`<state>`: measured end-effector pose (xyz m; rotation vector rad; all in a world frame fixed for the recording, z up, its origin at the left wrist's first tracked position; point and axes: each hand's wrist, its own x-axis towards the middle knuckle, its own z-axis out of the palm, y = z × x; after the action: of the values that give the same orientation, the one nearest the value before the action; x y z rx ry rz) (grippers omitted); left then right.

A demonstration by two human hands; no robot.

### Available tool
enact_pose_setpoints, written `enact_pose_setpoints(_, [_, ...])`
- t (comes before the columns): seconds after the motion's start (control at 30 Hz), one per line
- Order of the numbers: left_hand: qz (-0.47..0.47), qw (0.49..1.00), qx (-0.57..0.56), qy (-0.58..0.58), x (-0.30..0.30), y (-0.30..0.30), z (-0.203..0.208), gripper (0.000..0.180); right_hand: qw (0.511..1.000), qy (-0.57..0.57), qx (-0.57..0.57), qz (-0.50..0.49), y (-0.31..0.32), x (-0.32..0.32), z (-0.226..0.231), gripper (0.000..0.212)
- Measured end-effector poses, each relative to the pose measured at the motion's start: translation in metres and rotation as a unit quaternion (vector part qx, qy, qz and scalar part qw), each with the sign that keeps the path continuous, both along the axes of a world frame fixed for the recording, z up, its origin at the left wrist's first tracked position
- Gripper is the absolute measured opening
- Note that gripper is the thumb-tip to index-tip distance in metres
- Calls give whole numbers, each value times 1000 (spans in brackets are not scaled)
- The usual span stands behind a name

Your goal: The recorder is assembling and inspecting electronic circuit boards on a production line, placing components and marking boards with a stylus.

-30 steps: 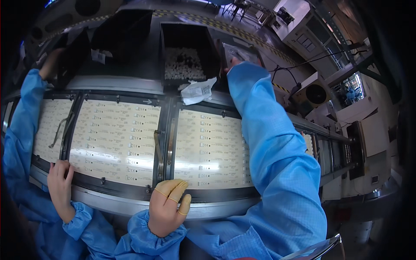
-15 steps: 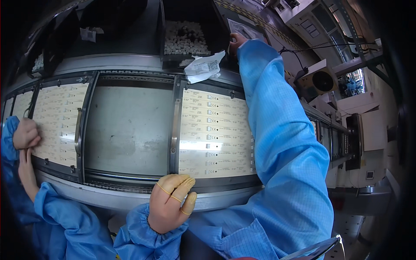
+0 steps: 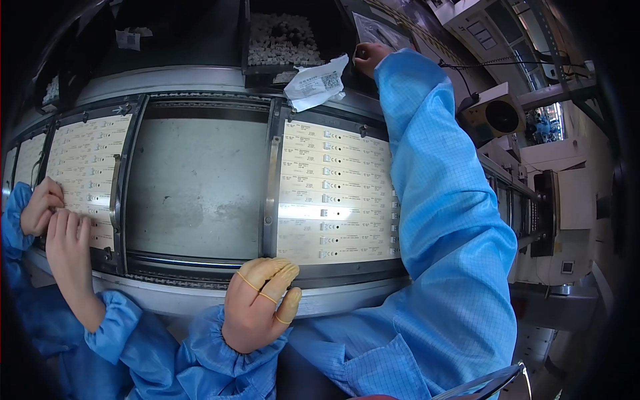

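Observation:
My left hand (image 3: pixel 260 303), with yellow covers on several fingertips, rests at the near rail (image 3: pixel 327 300) of the line. Its fingers stretch forward, holding nothing. Just beyond them lies a cream circuit board panel (image 3: pixel 373 237) in a dark frame (image 3: pixel 269 180), with a column of small white connectors. My right arm reaches across the panel's right side. At the far end my right hand (image 3: pixel 371 59) is closed beside the black bin (image 3: pixel 337 33); whatever its curled fingers hold is hidden. The bin contains many small white parts (image 3: pixel 280 40). A crumpled white labelled packet (image 3: pixel 317 83) lies before it.
Another person's two hands (image 3: pixel 70 247) (image 3: pixel 43 205) work over a similar panel (image 3: pixel 100 147) at the left. Between the panels shows a grey plate (image 3: pixel 193 193). A clear plastic bag (image 3: pixel 380 33) lies beyond my right hand; a speaker-like box (image 3: pixel 497 118) stands to the right.
The other person's nearer hand has moved up onto the left panel, closer to their other hand. My right hand has shifted slightly to the right; my left stays at the rail.

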<state>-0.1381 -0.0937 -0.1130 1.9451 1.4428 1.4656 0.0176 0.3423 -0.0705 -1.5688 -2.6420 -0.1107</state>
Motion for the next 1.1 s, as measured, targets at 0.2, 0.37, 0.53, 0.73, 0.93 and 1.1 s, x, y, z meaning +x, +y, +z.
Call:
enact_pose_setpoints(0.2, [-11, 1000, -1, 0, 1, 0, -1, 26, 998, -39, -40, 6, 27, 21, -12, 42])
enact_pose_setpoints(0.37, [2, 1000, -8, 4, 1, -2, 2, 26, 993, 15, 115, 16, 0, -1, -10, 34])
enact_pose_setpoints(0.53, [-4, 994, -78, -72, 4, 3, 6, 20, 650, 558, -403, -323, 8, 45, 40, 9])
enact_pose_setpoints(0.73, [-139, 934, -184, -274, 12, 27, 43, 14, 762, 454, -361, -289, -98, 92, 82, 11])
enact_pose_setpoints(0.93, [-250, 730, -299, -562, 60, 60, 75, 26, 640, 598, -444, -189, -166, 154, 75, 14])
enact_pose_setpoints(1.1, [-139, 714, -338, -597, 105, 102, 87, 29, 645, 635, -424, -11, -285, 170, 51, 29])
